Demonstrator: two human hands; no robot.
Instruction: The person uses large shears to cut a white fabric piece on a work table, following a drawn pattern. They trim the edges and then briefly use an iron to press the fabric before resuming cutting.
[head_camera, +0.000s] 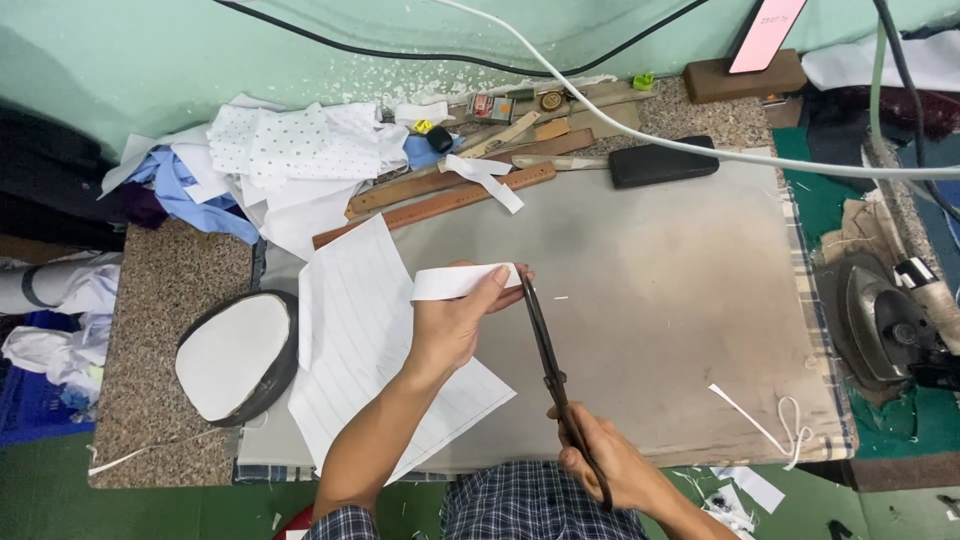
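A: Over the grey padded board (660, 280), head view: left hand (452, 325) pinches a smooth white fabric strip (462, 281), fingers clamped on it.

B: And the right hand (612, 468)?

A: Wrapped around dark metal scissors (552, 375), long blades meeting the strip's end. Ruled white paper (365, 340) lies flat on the board's left part.

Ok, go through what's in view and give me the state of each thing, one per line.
Left hand: gripping white strip.
Right hand: holding scissors, blades closed, tip at the strip.
Striped cloth: flat on pad.
Iron: resting on its sole.
Phone: screen lit.
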